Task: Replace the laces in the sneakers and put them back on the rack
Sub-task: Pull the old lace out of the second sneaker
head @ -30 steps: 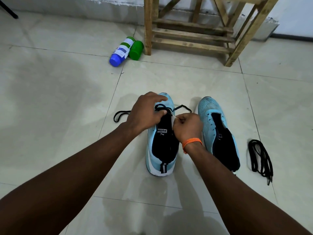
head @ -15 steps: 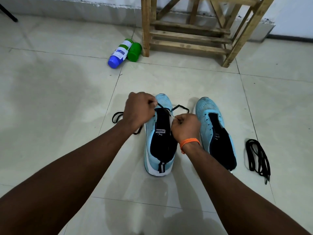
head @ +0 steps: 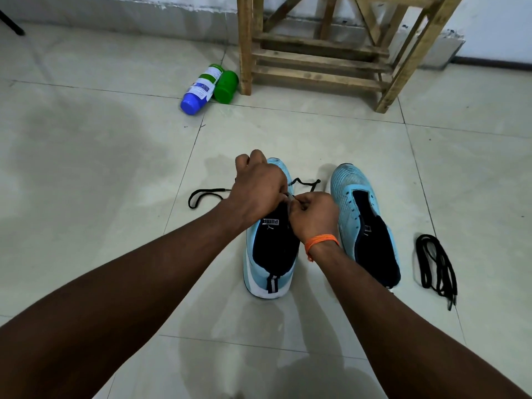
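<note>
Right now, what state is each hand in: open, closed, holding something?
Left hand: closed, fingers curled round the black lace over the sneaker.
Right hand: closed, fingers pinching the same lace.

White "PUMA" on black tongue (head: pixel 270 222) of left sneaker (head: pixel 252 269); bottle label (head: pixel 205 83) print unreadable.

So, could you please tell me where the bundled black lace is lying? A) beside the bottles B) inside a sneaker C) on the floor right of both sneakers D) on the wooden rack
C: the bundled black lace lies on the floor tiles, just right of the right-hand sneaker and apart from it.
</note>
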